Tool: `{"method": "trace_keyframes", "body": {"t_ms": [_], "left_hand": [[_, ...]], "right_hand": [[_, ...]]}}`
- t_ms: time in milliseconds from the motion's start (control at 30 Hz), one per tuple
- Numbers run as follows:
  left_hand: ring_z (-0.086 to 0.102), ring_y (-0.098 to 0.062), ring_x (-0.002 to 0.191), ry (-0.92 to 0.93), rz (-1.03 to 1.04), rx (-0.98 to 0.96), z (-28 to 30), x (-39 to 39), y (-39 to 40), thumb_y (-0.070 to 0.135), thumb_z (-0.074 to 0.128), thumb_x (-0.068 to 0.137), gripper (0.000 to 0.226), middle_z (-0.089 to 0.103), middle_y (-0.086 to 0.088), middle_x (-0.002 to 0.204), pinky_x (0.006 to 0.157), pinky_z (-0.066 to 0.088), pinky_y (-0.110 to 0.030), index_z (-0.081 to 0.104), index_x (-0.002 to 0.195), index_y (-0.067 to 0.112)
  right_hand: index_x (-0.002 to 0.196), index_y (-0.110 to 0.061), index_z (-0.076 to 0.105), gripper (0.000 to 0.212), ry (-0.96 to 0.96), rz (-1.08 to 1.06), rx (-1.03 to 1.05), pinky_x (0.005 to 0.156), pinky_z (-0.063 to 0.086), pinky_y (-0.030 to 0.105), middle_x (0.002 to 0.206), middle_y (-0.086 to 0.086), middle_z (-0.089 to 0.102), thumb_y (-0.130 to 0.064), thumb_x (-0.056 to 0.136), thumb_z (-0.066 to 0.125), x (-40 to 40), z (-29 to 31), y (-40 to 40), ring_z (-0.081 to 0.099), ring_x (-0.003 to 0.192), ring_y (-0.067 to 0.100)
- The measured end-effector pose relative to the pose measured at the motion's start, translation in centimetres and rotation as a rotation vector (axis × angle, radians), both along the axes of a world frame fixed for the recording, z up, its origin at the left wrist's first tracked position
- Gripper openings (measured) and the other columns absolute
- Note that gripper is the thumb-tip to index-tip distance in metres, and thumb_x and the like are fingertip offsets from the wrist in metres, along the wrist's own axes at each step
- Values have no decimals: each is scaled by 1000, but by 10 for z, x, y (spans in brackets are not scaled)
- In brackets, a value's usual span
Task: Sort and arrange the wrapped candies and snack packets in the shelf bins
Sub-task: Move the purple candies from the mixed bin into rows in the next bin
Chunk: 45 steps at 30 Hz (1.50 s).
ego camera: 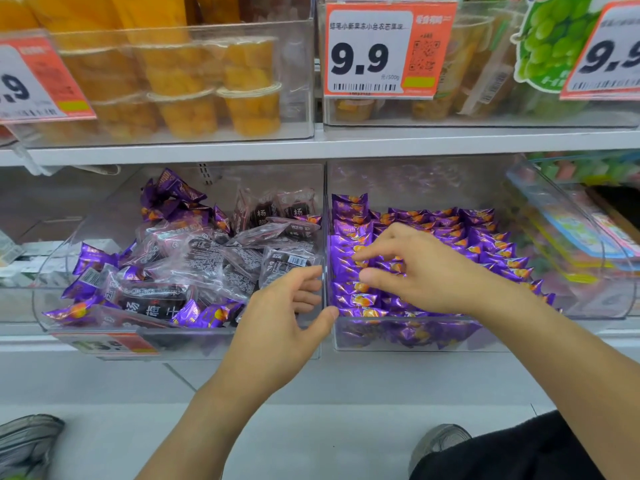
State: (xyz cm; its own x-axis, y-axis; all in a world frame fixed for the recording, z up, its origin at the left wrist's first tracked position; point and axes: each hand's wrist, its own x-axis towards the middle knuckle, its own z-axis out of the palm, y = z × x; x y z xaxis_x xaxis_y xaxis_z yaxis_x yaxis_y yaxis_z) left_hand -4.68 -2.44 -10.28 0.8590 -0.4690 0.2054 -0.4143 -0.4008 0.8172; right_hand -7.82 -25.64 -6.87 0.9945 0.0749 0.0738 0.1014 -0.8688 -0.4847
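1. A shop shelf (311,143) is seen crossing the frame, with tubs of orange fruit jelly (221,84) and price tags (384,50) along the top.
2. Two clear bins are set side by side at mid-frame. The left bin (62,258) is filled with a jumble of dark snack packets (207,258) mixed with purple candies (173,199). In the right bin (408,332), only purple candies are held, laid in neat rows (485,237).
3. The right hand (426,268) is held low over those rows at centre-right, fingers spread and slightly bent; whether a candy is touched cannot be told.
4. The left hand (280,320) is placed at the divider between the bins, fingers loosely apart, nothing gripped.
5. The candies are judged light, crinkly and slippery; each is best pinched at a twisted wrapper end or across its body.
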Motion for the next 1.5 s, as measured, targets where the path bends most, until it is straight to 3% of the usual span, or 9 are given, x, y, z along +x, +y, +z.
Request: {"method": "trace_keyframes", "body": {"t_ms": [100, 267, 433, 700, 933, 1100, 1267, 1367, 1500], "left_hand": [[66, -3, 92, 2, 4, 4, 1, 0, -1, 25, 78, 82, 50, 68, 12, 106, 88, 55, -29, 60, 128, 27], [66, 0, 91, -2, 15, 15, 2, -1, -1, 27, 78, 81, 50, 68, 14, 106, 87, 55, -25, 60, 128, 26], [66, -3, 92, -1, 11, 11, 1, -1, 0, 26, 79, 80, 51, 68, 13, 105, 87, 55, -27, 60, 128, 26], [66, -3, 91, 0, 26, 32, -1, 1, -1, 27, 78, 81, 50, 68, 13, 104, 87, 55, -28, 60, 128, 27], [67, -5, 87, 116, -12, -49, 12, -2, 2, 29, 76, 84, 39, 69, 10, 102, 83, 56, -27, 63, 121, 26], [63, -9, 68, -93, 291, -132, 39, 7, 41, 19, 70, 88, 6, 69, 9, 73, 65, 51, -18, 72, 88, 25], [59, -3, 61, -197, 473, 249, 60, 55, 136, 20, 76, 82, 9, 65, 16, 68, 61, 44, -8, 73, 88, 27], [52, 0, 64, -245, 457, 537, 73, 79, 183, 18, 74, 85, 21, 64, 4, 91, 71, 45, -26, 73, 106, 22], [57, -14, 93, -270, 300, 852, 86, 107, 204, 19, 71, 89, 36, 60, -1, 118, 81, 39, -26, 65, 124, 24]], "right_hand": [[131, -34, 61, 43, 63, 79, -43, 95, 37, 26, 119, -13, 50, -51, 92, 60, 1, -11, 10, 40, 111, 10], [133, -25, 63, 37, 46, 148, -126, 100, 37, 35, 119, -14, 55, -35, 98, 59, 10, -18, 25, 32, 108, 13], [129, -34, 62, 57, 82, 99, -114, 103, 39, 35, 119, -16, 57, -62, 80, 70, 5, -5, 2, 44, 116, 12], [125, -34, 66, 51, 75, 114, -42, 104, 43, 37, 122, -23, 58, -62, 82, 66, 6, -18, -2, 50, 121, 9], [106, -32, 71, 21, -163, -13, 119, 73, 43, 12, 98, -17, 63, -37, 85, 74, -2, 5, 6, 60, 89, 1], [89, -27, 71, 13, -360, 123, 231, 70, 41, 9, 83, -13, 65, -16, 85, 75, 4, 19, 67, 60, 78, 7], [87, -26, 69, 10, -327, 374, 202, 69, 39, 6, 79, -17, 58, -21, 84, 77, 24, 17, 128, 57, 76, 0], [90, -26, 70, 7, -280, 447, 185, 71, 43, 12, 82, -15, 62, -26, 86, 75, 42, 10, 157, 58, 76, 1], [100, -26, 71, 17, -235, 410, 120, 83, 48, 27, 95, -9, 64, -28, 84, 76, 73, 4, 182, 59, 86, 6]]}}
